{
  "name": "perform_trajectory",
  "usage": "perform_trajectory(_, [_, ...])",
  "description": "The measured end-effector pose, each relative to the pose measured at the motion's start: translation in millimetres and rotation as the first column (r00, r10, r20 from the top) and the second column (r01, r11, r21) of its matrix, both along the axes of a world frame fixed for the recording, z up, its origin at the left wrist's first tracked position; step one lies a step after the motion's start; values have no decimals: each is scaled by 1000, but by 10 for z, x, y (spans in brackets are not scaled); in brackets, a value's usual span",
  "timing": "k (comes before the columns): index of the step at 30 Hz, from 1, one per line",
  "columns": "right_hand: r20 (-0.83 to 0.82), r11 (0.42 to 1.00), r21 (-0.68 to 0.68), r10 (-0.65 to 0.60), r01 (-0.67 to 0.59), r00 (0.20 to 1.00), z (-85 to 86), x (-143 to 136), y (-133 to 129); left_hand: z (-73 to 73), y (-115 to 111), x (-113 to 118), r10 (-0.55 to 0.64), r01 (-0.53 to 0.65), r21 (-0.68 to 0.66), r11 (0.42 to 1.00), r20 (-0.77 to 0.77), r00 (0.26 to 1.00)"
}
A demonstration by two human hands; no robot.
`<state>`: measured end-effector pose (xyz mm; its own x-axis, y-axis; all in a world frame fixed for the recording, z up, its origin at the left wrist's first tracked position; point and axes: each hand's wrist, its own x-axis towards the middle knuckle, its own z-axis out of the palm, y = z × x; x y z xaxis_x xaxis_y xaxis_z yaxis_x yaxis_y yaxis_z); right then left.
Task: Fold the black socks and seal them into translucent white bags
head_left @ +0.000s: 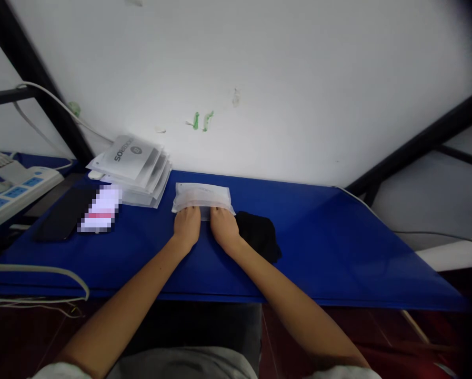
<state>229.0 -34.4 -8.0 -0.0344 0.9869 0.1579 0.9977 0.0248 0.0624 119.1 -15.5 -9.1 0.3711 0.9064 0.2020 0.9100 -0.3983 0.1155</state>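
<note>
A frosted plastic pouch (pixel 202 190) with faint print lies on the blue tabletop in front of me, its open edge towards me. My left hand (pixel 187 226) is closed at the left part of that edge, and my right hand (pixel 223 227) is closed at the right part. The fingers of both hands go into the pouch and show only dimly through the plastic, so their exact grip is partly hidden. A folded black cloth (pixel 259 237) lies just right of my right hand, partly behind my right forearm.
A stack of similar printed frosted pouches (pixel 133 163) stands at the back left. Nearby lie a dark phone-like slab (pixel 64 213) and a lit, blurred screen (pixel 101 208). A white power strip (pixel 18 192) and cables are at far left. A white wall (pixel 275 105) borders the blue table (pixel 322 252).
</note>
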Motion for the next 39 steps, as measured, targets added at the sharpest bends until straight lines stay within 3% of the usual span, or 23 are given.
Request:
perform_trajectory(9, [-18,999,25,-23,23,1000,-45,-2,54,-46,32,-2,-16,13,57,998,48,999])
perform_trajectory(19, [-37,995,91,-24,27,999,-55,-24,50,5,-43,73,93,-97,42,994,77,993])
perform_trajectory(30, [-108,995,32,-95,99,990,-13,-31,10,102,-139,1,3,-3,-21,1000,14,1000])
perform_trajectory(35, [-142,998,-11,-68,67,988,0,-23,-13,136,-234,-53,-64,63,18,998,57,996])
perform_trajectory(39, [-168,996,-41,-87,81,982,21,-17,-22,140,-275,-142,-40,26,145,989,92,995])
